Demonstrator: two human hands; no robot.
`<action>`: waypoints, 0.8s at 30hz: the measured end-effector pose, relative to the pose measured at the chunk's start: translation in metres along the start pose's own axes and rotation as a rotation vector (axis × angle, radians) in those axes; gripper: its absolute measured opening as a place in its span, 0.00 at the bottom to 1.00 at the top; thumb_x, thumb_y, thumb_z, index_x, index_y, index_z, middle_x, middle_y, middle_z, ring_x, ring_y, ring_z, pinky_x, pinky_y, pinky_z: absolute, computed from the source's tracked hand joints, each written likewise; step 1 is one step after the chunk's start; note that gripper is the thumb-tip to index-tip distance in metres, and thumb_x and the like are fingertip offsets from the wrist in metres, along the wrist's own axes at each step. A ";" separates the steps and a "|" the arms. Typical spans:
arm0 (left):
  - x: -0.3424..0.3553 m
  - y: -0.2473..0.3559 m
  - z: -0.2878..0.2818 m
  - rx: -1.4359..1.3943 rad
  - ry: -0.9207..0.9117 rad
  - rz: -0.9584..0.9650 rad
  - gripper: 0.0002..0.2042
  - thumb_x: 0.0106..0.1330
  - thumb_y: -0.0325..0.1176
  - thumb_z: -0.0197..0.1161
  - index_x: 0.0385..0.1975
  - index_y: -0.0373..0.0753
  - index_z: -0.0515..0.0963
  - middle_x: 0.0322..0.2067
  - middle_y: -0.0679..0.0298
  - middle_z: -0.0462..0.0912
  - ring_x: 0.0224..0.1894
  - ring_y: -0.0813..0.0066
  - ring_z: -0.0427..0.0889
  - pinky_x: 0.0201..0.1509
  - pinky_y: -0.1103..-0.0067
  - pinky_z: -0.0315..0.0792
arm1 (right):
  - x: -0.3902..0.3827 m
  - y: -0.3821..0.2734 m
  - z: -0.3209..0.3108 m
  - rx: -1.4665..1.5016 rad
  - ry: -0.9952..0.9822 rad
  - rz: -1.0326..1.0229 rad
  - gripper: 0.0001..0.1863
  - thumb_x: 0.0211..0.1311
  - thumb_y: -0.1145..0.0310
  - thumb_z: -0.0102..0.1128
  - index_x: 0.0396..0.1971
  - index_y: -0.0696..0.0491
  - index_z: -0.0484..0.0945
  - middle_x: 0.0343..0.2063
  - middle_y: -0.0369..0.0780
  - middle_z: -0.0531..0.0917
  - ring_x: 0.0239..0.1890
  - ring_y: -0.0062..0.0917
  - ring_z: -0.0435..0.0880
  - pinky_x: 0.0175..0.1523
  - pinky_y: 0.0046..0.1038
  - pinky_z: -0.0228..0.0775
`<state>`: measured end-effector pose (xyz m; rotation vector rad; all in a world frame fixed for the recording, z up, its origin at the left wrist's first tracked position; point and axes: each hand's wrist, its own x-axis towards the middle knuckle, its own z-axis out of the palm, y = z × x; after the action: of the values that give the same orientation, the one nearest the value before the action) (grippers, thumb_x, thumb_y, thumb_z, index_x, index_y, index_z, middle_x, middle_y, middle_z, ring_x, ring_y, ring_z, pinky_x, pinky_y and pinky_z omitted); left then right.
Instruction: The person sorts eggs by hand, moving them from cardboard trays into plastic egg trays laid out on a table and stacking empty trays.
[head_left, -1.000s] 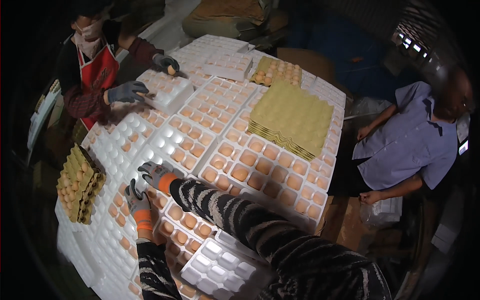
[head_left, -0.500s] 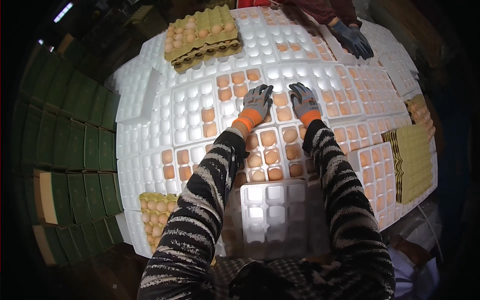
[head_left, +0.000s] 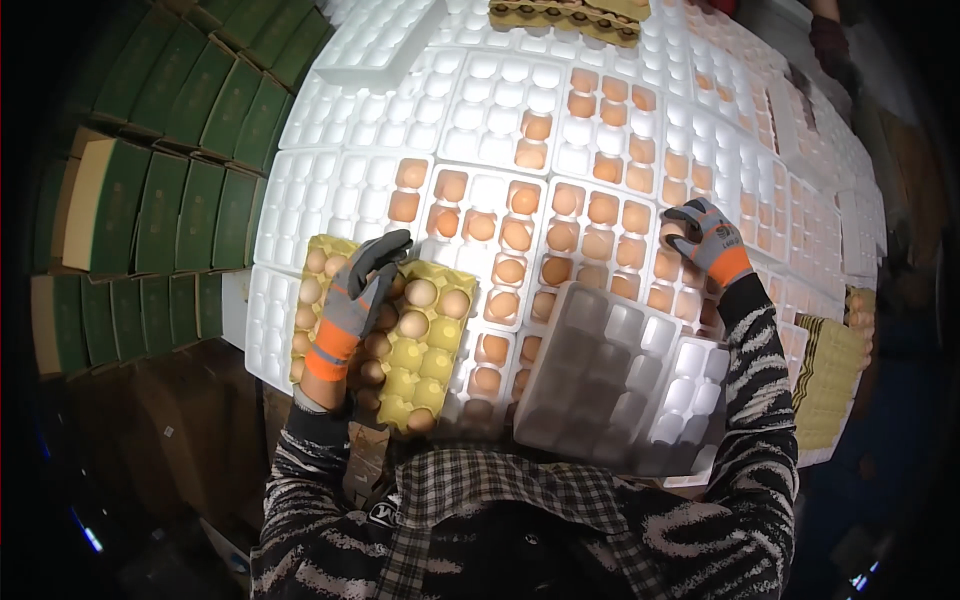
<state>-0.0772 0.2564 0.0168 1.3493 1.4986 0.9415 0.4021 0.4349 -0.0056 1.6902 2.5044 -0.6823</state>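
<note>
My left hand, in a grey glove with an orange cuff, is over a yellow egg tray. Its fingers reach out above the eggs and look apart; their undersides are hidden. Brown eggs fill some of the tray's cups, while other cups are bare. In a white foam tray to the right, my right hand has thumb and fingers curled round a brown egg. More eggs sit in the cells just below that hand.
White foam trays, partly filled, cover the table. Loose foam trays lie near my body. A yellow tray stack stands at the back, another at right. Green boxes are piled left. A co-worker's gloved hand shows at far right.
The view has swung left. My left hand has left the foam trays for the yellow egg tray. My right hand, earlier flat over a foam tray, now curls round an egg nearby.
</note>
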 end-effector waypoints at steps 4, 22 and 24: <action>-0.043 0.020 -0.033 -0.417 0.323 -0.271 0.18 0.75 0.25 0.52 0.62 0.30 0.72 0.55 0.56 0.80 0.57 0.70 0.79 0.65 0.76 0.71 | -0.009 0.029 0.028 0.095 0.055 0.005 0.22 0.54 0.68 0.70 0.51 0.46 0.79 0.49 0.40 0.78 0.51 0.40 0.80 0.56 0.35 0.75; -0.060 -0.037 -0.021 0.858 -0.080 0.182 0.13 0.60 0.34 0.67 0.44 0.46 0.80 0.43 0.62 0.82 0.47 0.61 0.80 0.53 0.67 0.73 | -0.020 -0.285 0.118 -0.086 -0.193 -0.301 0.27 0.62 0.51 0.60 0.60 0.44 0.73 0.52 0.43 0.78 0.53 0.39 0.81 0.56 0.37 0.74; -0.065 -0.042 -0.026 0.847 -0.027 0.279 0.12 0.60 0.34 0.68 0.44 0.45 0.80 0.41 0.63 0.82 0.45 0.62 0.81 0.50 0.69 0.75 | -0.021 -0.273 0.125 0.050 -0.113 -0.291 0.25 0.61 0.54 0.61 0.57 0.44 0.76 0.51 0.43 0.80 0.52 0.39 0.81 0.55 0.38 0.74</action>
<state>-0.1141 0.1873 -0.0067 2.1988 1.8017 0.4284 0.1417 0.2852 -0.0217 1.2692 2.6978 -0.8417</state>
